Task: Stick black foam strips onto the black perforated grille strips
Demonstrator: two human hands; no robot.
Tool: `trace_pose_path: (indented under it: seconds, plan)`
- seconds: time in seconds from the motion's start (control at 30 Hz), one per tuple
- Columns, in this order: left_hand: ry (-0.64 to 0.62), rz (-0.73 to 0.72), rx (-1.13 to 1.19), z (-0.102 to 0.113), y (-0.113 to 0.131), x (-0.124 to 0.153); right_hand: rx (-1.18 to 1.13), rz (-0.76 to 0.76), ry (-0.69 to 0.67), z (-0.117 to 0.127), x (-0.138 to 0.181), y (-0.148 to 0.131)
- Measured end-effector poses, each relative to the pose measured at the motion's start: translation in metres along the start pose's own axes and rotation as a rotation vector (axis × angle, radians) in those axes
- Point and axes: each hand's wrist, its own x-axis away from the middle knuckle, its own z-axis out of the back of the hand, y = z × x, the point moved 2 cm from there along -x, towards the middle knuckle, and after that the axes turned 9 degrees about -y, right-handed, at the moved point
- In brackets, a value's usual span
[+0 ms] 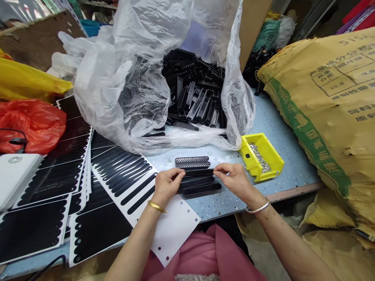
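A: Hands?

B: Both at the front edge of the table [281, 136]. Left hand [166, 185] pinched the left end of a black strip [199, 172], right hand [234, 177] pinched its right end. Fingers were closed on it, hands apart with the strip stretched between them. Gold bangle [156, 207] on the left wrist, silver bangle [258, 208] on the right.

A: Where was the strip?

B: Near the front edge, middle of the table, lying flat. Two perforated black grilles [192, 161] sat just behind it, touching it or nearly, couldn't tell. Two more black strips [202, 185] lay just in front of it, toward the person.

A: Around it?

B: Yellow bin [271, 150] holding small silvery parts [259, 156], just right of the right hand. Clear plastic bag [123, 86] behind, open, full of black plastic parts [196, 89]. Sheets of black adhesive strips [123, 171] on white backing to the left, one partly under the left hand, spreading to the table's left side.

A: Rest?

B: Red bag [32, 125] and yellow bag [26, 80] at far left, white device [14, 175] below them. Big tan sack [331, 105] with a green stripe at the right edge. Pink garment [205, 253] at bottom.
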Motion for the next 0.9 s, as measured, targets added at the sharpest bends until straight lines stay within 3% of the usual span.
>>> trace_pose_path:
  seconds: [0.33,0.67,0.9]
  plan:
    - [-0.009,0.019,-0.002,-0.001,0.0,-0.001,0.113,-0.022,0.022,0.0,0.0,-0.005]
    - [-0.021,0.072,0.024,0.0,0.004,0.0,0.055,0.003,0.095,0.009,-0.005,-0.007]
    - [-0.025,0.07,0.031,-0.001,0.001,-0.001,-0.258,-0.177,-0.012,0.002,-0.017,0.008]
